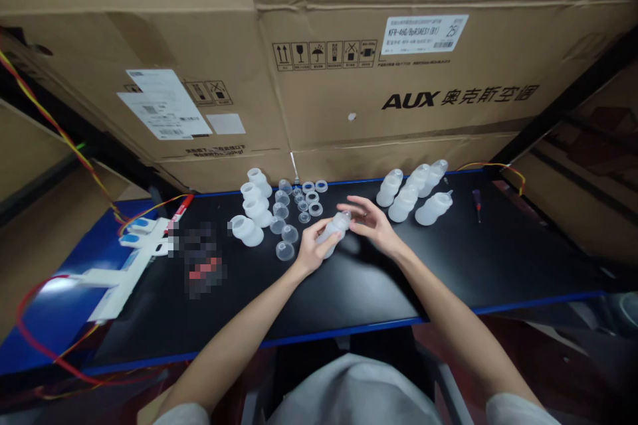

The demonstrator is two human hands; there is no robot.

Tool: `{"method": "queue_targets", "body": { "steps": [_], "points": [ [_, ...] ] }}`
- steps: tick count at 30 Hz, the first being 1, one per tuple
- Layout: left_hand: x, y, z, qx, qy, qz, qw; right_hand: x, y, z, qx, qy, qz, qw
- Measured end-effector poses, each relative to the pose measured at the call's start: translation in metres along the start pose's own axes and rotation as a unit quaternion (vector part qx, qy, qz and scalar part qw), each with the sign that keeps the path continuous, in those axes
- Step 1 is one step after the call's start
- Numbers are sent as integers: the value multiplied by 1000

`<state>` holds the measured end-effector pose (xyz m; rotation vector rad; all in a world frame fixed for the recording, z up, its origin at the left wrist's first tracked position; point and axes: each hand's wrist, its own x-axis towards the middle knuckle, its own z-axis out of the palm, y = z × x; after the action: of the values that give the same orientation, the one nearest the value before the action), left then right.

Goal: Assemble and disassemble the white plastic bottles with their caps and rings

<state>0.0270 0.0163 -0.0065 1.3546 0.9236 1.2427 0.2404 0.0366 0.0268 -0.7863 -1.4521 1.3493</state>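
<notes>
Nearest me: grey shirt front (349, 388) at bottom edge, both bare forearms running up from it to mid-counter. My left hand (312, 247) is curled round the body of a translucent bottle (333, 229), fingers closed on it, bottle tilted with its top toward upper right. My right hand (371, 220) sits at the bottle's top end, fingers loosely spread and half open, fingertips at the cap area; whether it actually grips the cap I cannot tell. Bottle is held just above the black counter (448, 265), about centre, not resting on it.

Left of my hands: a cluster of open bottle bodies (254, 206), four or so, lying or standing close together. Beside them, clear dome caps (285, 239) in a loose column, and small rings (313, 198) just behind, near the counter's back edge. Right of my hands: a group of finished-looking capped bottles (413, 192), lying tilted, touching one another. Further right, well apart, a small screwdriver (477, 202).

Far left: white paper-like pieces (134, 252) with blue patches, a red marker (180, 207), a blurred patch, red and yellow wires (34, 339) over the blue edge. Behind the counter, big cardboard boxes (379, 80) with AUX print and labels.
</notes>
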Motion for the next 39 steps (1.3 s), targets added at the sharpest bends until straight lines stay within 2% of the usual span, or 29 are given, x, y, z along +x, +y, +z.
{"method": "queue_targets", "body": {
  "steps": [2,5,7,11,14,18,21,24,29,32,34,39],
  "points": [
    [-2,1,1,47,-17,33,998,-1,3,1,-31,-13,4,999],
    [-5,4,1,135,-28,99,985,-2,5,4,-98,26,-14,995],
    [-5,6,1,174,-26,130,976,-3,5,5,-82,19,-26,996],
    [-4,4,1,204,4,150,967,-3,3,9,9,-42,-5,999],
    [-6,1,1,244,32,176,953,-3,4,13,-15,-2,10,1000],
    [-9,-2,-1,328,61,253,908,-4,9,17,-123,81,20,989],
    [-11,-1,-2,394,67,302,865,-5,12,18,-195,116,31,973],
    [-12,3,-2,425,66,340,836,-6,13,19,-174,123,54,976],
    [-13,3,-3,439,78,386,808,-5,13,25,-85,137,130,978],
    [-13,0,-2,433,84,389,809,-5,13,27,-60,143,167,974],
    [-13,0,0,417,83,371,825,-5,12,26,-61,145,160,974],
    [-14,6,1,324,118,343,874,-3,13,20,-64,175,38,982]
  ]
}}
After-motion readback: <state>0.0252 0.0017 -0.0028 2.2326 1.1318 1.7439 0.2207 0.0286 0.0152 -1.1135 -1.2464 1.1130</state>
